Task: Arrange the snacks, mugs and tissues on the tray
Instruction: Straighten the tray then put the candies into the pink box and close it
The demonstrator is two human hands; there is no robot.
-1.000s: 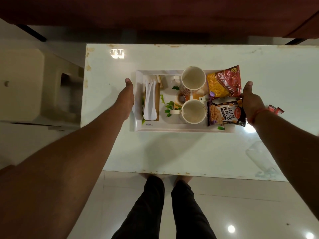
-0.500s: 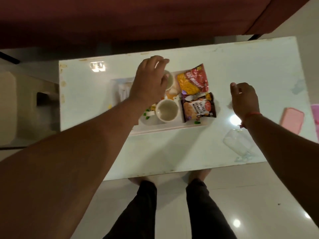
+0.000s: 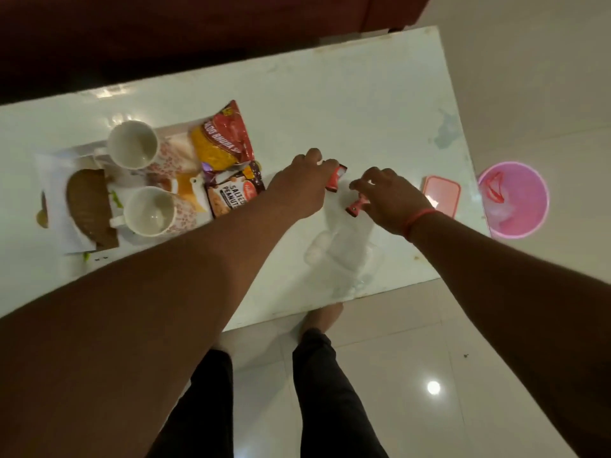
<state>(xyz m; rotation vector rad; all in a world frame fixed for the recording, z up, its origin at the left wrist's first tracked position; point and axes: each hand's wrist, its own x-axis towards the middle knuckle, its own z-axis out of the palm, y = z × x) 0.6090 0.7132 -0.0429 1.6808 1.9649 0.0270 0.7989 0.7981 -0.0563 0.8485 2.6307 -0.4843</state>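
Observation:
A white floral tray [image 3: 132, 237] lies at the table's left. It carries two cream mugs, the far mug [image 3: 132, 145] and the near mug [image 3: 150, 211], a brown tissue holder [image 3: 89, 206], a red-and-yellow snack bag [image 3: 224, 140] and a salted peanuts bag [image 3: 233, 193]. To the right of the tray, my left hand [image 3: 302, 183] pinches a small red sachet [image 3: 337, 178] just above the table. My right hand [image 3: 388, 198] pinches a second small red sachet [image 3: 356, 206] close beside it.
A pink lid [image 3: 441, 195] lies near the table's right end. A pink bucket [image 3: 514, 200] stands on the floor beyond it. A clear plastic container [image 3: 344, 256] sits near the front edge. A dark red sofa [image 3: 198, 34] runs along the far side.
Both hands have left the tray's sides and moved right; each now pinches a small red sachet. My view has swung right, so the tray sits at the left.

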